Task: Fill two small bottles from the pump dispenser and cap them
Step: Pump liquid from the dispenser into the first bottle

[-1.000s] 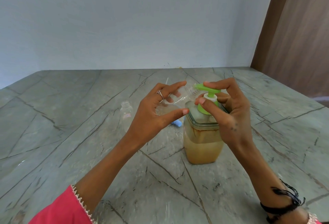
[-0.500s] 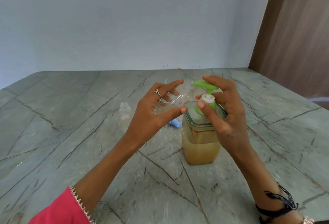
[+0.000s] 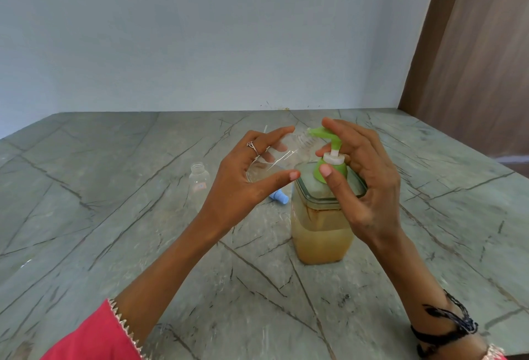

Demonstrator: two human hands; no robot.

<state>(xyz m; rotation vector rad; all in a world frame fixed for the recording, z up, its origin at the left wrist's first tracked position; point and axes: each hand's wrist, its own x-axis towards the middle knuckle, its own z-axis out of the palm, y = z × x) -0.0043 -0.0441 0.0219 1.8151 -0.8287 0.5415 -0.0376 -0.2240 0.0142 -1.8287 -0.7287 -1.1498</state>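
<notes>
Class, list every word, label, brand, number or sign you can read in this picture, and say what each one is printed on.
No text can be read here.
Small bottle standing on the table: a small reddish label, too small and blurred to read.
Pump dispenser: no label or print visible.
Bottle held in the left hand: clear, no print visible.
Blue cap: no print visible.

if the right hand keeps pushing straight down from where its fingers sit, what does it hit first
Probably the green pump head: the right hand has its fingers on top of it, over the dispenser. The nozzle meets the mouth of the small bottle in the left hand.
</notes>
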